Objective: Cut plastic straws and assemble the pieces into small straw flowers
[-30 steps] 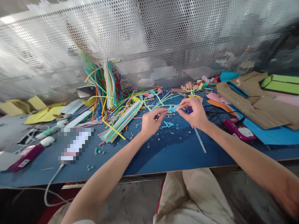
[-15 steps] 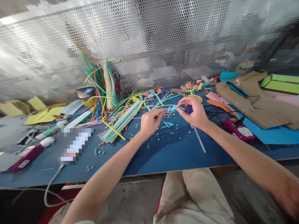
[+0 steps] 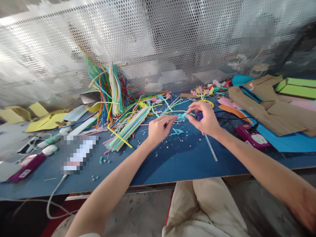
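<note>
Above the blue tabletop [image 3: 170, 168], we are pinching a light-blue piece [image 3: 182, 116] at its left end with our left hand [image 3: 158, 128] and, apparently, opposite with our right hand [image 3: 204, 119], its delicate look calling for gentle pressure.

- Prob. a craft wkshp
- Blue table [image 3: 153, 171] was strewn w/ offcuts [image 3: 177, 132]
- Pipe-cleaner bundle [image 3: 129, 130] lay nr. the middle
- Cut cardbd. [image 3: 283, 115] was heaped on R
- Perf. metal panel [image 3: 172, 39] ran along back
- Floor [image 3: 135, 214] was grey & stained

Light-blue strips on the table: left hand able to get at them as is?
Probably yes: the light-blue strips lie near the left hand, nothing visible between, but its fingers hold a blue piece.
</note>
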Motion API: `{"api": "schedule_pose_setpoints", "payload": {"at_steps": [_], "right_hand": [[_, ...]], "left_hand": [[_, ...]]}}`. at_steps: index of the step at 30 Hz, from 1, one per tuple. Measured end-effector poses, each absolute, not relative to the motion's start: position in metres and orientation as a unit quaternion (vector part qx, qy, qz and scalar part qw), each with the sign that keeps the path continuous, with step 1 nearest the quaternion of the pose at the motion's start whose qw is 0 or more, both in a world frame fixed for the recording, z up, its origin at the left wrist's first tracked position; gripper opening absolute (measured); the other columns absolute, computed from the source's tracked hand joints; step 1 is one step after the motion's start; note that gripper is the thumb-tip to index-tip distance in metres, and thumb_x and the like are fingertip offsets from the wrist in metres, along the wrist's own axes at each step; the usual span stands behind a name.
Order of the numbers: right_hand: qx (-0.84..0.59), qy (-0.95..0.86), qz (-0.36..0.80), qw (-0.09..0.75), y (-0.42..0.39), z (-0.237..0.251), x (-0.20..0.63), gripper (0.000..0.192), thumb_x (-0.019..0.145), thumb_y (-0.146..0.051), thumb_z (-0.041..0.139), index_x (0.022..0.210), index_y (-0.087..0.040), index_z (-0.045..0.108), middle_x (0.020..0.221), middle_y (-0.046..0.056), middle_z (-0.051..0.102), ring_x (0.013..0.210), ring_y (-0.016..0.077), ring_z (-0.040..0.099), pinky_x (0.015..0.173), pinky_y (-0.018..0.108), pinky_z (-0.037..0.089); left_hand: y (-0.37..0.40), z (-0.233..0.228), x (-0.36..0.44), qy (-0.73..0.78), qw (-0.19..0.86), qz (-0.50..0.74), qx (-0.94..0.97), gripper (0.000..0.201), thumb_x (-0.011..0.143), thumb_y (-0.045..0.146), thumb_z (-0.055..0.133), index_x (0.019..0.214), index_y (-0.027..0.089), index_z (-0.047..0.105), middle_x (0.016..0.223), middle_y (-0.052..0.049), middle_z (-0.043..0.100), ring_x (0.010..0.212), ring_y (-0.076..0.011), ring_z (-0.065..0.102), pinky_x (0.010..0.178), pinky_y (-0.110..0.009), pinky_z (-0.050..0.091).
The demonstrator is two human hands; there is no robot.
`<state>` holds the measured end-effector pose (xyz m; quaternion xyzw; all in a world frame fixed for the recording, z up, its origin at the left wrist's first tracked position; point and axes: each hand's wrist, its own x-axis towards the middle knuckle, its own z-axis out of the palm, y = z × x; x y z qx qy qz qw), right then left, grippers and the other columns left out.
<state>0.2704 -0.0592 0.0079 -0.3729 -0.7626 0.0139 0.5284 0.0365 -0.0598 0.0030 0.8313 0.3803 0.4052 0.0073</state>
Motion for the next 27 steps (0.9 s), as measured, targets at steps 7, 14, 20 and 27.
{"api": "schedule_pose_setpoints", "payload": {"at_steps": [7, 14, 20, 27], "right_hand": [[-0.374, -0.764, 0.008, 0.526, -0.0582, 0.0063, 0.2691, 0.026, 0.087, -0.025, 0.067, 0.111, -0.028, 0.056, 0.096, 0.0, 0.074, 0.09, 0.0236, 0.064, 0.09, 0.045, 0.041], [-0.361, -0.777, -0.027, 0.515, -0.0588, 0.0094, 0.2685, 0.024, 0.085, -0.021, 0.068, 0.106, -0.03, 0.062, 0.089, -0.003, 0.074, 0.09, 0.023, 0.062, 0.088, 0.043, 0.041], [-0.349, -0.788, -0.045, 0.506, -0.058, 0.0105, 0.2698, 0.008, 0.086, -0.023, 0.068, 0.09, -0.03, 0.066, 0.091, -0.003, 0.074, 0.088, 0.0219, 0.061, 0.086, 0.043, 0.041], [-0.343, -0.788, -0.052, 0.508, -0.0586, 0.0112, 0.2706, 0.009, 0.085, -0.022, 0.068, 0.089, -0.03, 0.067, 0.091, -0.003, 0.075, 0.088, 0.0219, 0.061, 0.087, 0.043, 0.041]], "left_hand": [[-0.0593, 0.0038, 0.0372, 0.382, -0.002, 0.406, 0.83, 0.024, 0.099, 0.032, 0.055, 0.111, 0.025, 0.074, 0.099, -0.003, 0.076, 0.063, -0.0081, 0.06, 0.061, -0.022, 0.046], [-0.0592, 0.0037, 0.0366, 0.38, -0.013, 0.402, 0.833, 0.022, 0.099, 0.031, 0.056, 0.111, 0.026, 0.074, 0.101, -0.002, 0.076, 0.069, -0.0086, 0.064, 0.062, -0.022, 0.048], [-0.0589, 0.0023, 0.0358, 0.368, -0.021, 0.4, 0.839, 0.024, 0.099, 0.031, 0.055, 0.114, 0.026, 0.073, 0.106, -0.004, 0.076, 0.077, -0.0102, 0.068, 0.066, -0.022, 0.051], [-0.0585, 0.0019, 0.0356, 0.365, -0.034, 0.404, 0.838, 0.022, 0.099, 0.03, 0.057, 0.113, 0.026, 0.074, 0.106, -0.003, 0.076, 0.078, -0.0103, 0.07, 0.063, -0.021, 0.05]]}}
